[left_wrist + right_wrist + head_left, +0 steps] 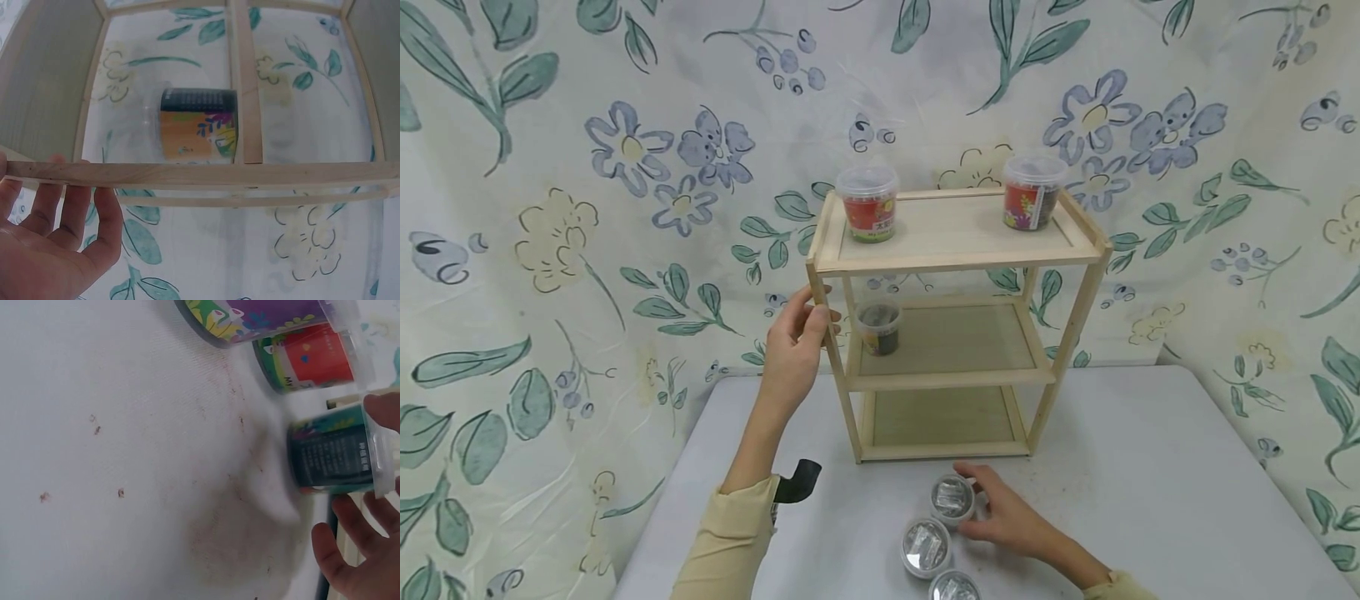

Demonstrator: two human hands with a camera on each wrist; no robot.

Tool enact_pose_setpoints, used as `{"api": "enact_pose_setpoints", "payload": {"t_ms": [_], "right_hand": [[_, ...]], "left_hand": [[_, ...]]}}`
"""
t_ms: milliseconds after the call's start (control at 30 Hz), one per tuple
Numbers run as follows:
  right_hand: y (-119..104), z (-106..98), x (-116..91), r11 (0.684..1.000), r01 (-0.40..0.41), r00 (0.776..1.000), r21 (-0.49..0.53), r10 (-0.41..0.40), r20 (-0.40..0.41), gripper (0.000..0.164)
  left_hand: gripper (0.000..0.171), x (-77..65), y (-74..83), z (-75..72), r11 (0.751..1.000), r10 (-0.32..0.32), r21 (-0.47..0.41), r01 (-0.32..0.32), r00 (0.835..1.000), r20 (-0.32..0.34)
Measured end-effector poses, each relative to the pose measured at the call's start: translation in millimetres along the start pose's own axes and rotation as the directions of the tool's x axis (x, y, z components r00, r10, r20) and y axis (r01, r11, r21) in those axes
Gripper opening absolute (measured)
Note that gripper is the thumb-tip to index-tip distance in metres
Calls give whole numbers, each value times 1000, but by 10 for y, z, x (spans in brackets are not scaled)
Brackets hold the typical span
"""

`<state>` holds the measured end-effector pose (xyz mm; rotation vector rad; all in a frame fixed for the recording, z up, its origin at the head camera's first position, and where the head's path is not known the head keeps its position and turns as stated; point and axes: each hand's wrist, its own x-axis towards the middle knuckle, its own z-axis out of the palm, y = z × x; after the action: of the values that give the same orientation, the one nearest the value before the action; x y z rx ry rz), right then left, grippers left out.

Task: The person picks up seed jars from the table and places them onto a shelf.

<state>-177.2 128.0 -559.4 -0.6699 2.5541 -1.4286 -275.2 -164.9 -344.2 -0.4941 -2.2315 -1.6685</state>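
A three-tier wooden shelf (947,229) stands on the white table. My left hand (793,354) grips its left front post (262,175), with the fingertips partly hidden behind the wood. In front of the shelf, my right hand (1011,517) holds a small lidded plastic tub (952,497), thumb and fingers around its lid; the right wrist view shows the tub's dark teal label (334,453). Close by stand two more lidded tubs, one in the middle (926,547) and one nearest me (955,587), with silvery packets visible under their clear lids.
Two red-labelled tubs stand on the top tier, one left (869,204) and one right (1032,193). Another tub (878,327) sits at the left of the middle tier. Floral cloth (662,167) hangs behind the table (1135,467). Small reddish crumbs (120,492) lie on the tabletop.
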Motion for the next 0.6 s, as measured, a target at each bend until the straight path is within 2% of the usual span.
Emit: {"api": "enact_pose_setpoints", "payload": {"t_ms": [200, 600], "right_hand": [[13, 51, 0, 999, -2, 1000, -54, 1, -23, 80], [15, 124, 35, 997, -63, 997, -48, 61, -47, 83]], "left_hand": [[38, 1, 5, 3, 1000, 3, 4, -3, 1000, 1], [38, -11, 11, 4, 1000, 12, 20, -12, 1000, 0]]}}
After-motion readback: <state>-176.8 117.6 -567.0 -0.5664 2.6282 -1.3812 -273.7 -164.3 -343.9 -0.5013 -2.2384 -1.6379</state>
